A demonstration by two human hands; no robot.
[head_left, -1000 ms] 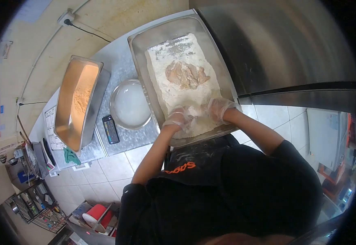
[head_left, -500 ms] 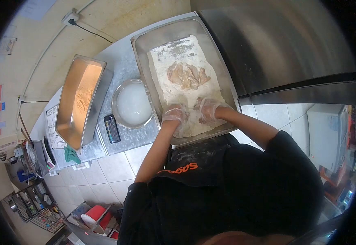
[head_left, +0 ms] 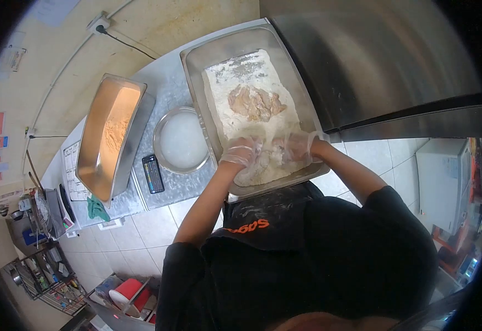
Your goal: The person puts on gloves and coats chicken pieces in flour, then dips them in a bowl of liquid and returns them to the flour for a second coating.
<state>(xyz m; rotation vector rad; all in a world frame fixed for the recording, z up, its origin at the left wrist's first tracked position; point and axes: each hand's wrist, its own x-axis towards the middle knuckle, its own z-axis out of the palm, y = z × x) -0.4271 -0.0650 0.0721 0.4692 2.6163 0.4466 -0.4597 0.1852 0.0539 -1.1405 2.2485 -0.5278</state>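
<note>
A large steel tray (head_left: 199,91) holds white flour (head_left: 224,117) with a heap of pale, floured meat pieces (head_left: 256,103) in its middle. Both my hands wear clear plastic gloves and work in the flour at the near end of the tray. My left hand (head_left: 242,150) is at the left, near the tray's side wall. At the right, my right hand (head_left: 296,148) is blurred by motion. Flour and blur hide the fingertips of both hands, so what they hold, if anything, cannot be made out.
Left of the tray stand a round bowl of whitish liquid (head_left: 181,140), a black phone-like device (head_left: 152,174) and a deep steel pan with orange powder (head_left: 118,132). A green cloth (head_left: 97,208) lies by the pan. A steel cabinet (head_left: 373,55) borders the tray's right.
My right hand has shifted slightly to the right, and its glove is more blurred. My left hand has moved a little to the right and up. The meat heap stays in place.
</note>
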